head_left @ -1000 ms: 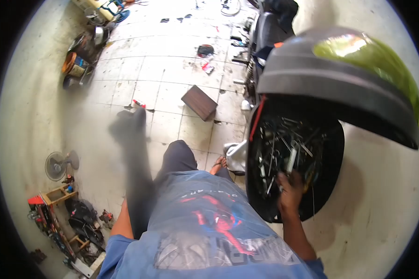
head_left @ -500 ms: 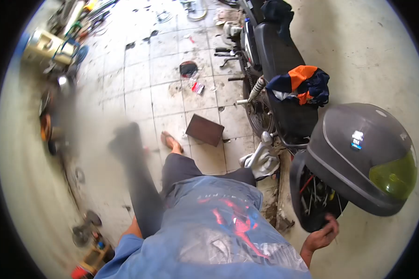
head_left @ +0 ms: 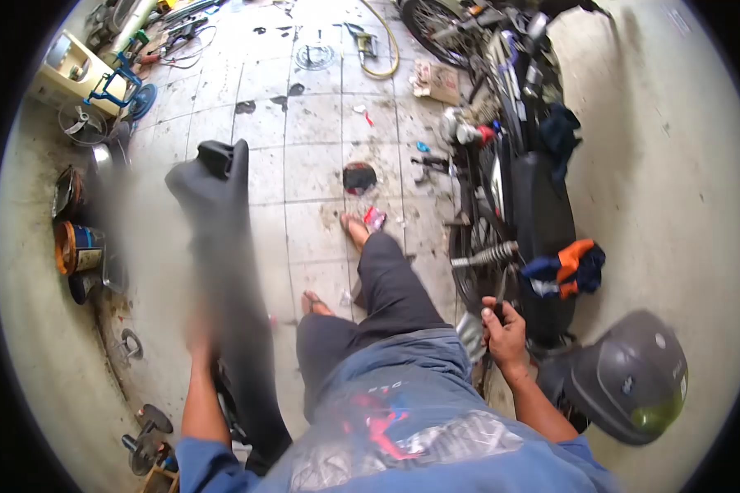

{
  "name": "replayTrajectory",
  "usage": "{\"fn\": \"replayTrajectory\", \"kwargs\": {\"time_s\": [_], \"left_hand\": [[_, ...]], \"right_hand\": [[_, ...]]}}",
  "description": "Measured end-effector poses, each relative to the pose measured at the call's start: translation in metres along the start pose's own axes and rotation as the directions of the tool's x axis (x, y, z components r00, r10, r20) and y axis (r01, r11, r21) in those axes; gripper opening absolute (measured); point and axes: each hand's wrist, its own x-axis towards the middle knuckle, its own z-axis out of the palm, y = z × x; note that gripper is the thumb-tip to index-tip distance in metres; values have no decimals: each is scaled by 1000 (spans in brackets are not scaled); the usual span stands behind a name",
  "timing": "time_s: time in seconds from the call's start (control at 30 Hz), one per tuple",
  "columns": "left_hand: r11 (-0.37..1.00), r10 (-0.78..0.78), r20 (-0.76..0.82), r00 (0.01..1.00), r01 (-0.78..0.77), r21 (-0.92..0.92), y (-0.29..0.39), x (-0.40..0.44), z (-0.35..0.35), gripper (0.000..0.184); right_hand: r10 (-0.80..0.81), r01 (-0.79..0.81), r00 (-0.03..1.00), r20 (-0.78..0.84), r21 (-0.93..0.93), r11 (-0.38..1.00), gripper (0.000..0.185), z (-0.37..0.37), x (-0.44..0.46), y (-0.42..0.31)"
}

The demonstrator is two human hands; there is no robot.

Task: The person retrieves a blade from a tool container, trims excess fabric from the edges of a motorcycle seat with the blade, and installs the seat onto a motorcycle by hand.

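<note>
Motorcycle (head_left: 543, 197) stands on the head view's right, an orange-and-blue cloth (head_left: 575, 267) on its seat and a helmet (head_left: 633, 378) just behind. Near its rear, the right hand (head_left: 506, 335) has fingers curled round a small dark tool (head_left: 500, 309). Well left of it, a long black part (head_left: 222, 214) blocks much of the floor; the left hand (head_left: 201, 329) is beside it, fingers too blurred to tell. Stained white tiles (head_left: 312, 172) lie between bike and bucket (head_left: 82, 248); pale wall (head_left: 658, 181) beyond.

Tiled floor (head_left: 312, 234) spreads left of the right hand's grip (head_left: 508, 338). Ahead and left of that grip lie a red wrapper (head_left: 374, 218) and, farther off, cardboard (head_left: 436, 82) and a yellow hose (head_left: 397, 56).
</note>
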Motion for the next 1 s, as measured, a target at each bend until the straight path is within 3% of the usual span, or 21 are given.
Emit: {"fn": "replayTrajectory", "kwargs": {"time_s": [0.03,0.07,0.1,0.13,0.17,0.23,0.27,0.37,0.43,0.47,0.57,0.63,0.67,0.7,0.73,0.77,0.8,0.83,0.93,0.97,1.0], "left_hand": [[975,-25,75,997,8,222,8,12,-6,57],[996,-32,-130,991,42,81,22,18,-12,60],[997,-60,-342,938,37,-71,36,39,-17,85],[996,70,-478,876,-84,-8,31,79,-15,84],[981,194,-567,801,-174,89,10,106,-8,82],[989,88,-515,853,-13,147,10,159,-22,55],[978,167,-563,810,-61,202,11,177,-27,54],[969,200,-707,679,-29,246,9,212,-28,55],[946,302,-844,442,-34,321,-22,243,-16,57],[942,316,-852,418,-35,333,-25,245,-15,56],[899,427,-857,288,-34,437,-53,249,-8,53],[865,501,-828,253,-102,492,-50,226,-7,48],[854,520,-827,213,-133,503,-35,209,-5,47],[847,530,-829,178,-141,512,-13,186,-2,45],[882,471,-854,219,-120,455,10,152,-4,53],[914,406,-879,249,-89,397,37,118,-7,62],[897,437,-871,225,-44,439,67,81,-7,59],[874,478,-856,195,-14,485,89,50,-10,56],[842,529,-848,34,105,530,104,-12,-36,62],[837,546,-838,17,42,546,109,-26,-43,66],[830,558,-830,-4,-17,558,113,-47,-43,70]], "right_hand": [[-19,13,998,52,119,993,25,26,35,-19],[-35,21,996,85,159,987,27,58,75,-34],[-70,44,991,116,212,976,29,99,122,-47],[-176,148,963,202,148,978,30,144,171,-62],[-307,325,886,349,7,946,35,189,232,-69],[-577,664,712,401,-116,739,31,298,348,-63],[-676,780,607,419,-151,607,24,350,399,-72],[-967,977,188,171,69,203,22,480,496,-96],[-855,692,509,100,543,476,20,522,474,-96],[-852,683,509,119,547,484,28,538,472,-86],[-865,660,494,88,610,439,17,560,482,-39],[-775,538,628,72,679,499,17,552,483,-24],[-968,968,249,-34,46,247,24,549,546,-15],[-982,886,-159,-106,-454,-94,29,526,535,-20],[-999,887,2,-50,-462,25,19,510,544,-22],[-936,889,-298,-185,-412,-202,22,496,561,-34],[-942,924,315,-112,265,278,22,475,516,-44],[-865,577,498,-64,768,276,27,451,468,-56],[-966,858,157,-206,513,30,32,373,395,-72],[-971,915,47,-236,400,-53,32,349,389,-77],[-879,893,-437,-193,-214,-397,31,311,396,-88]]}}
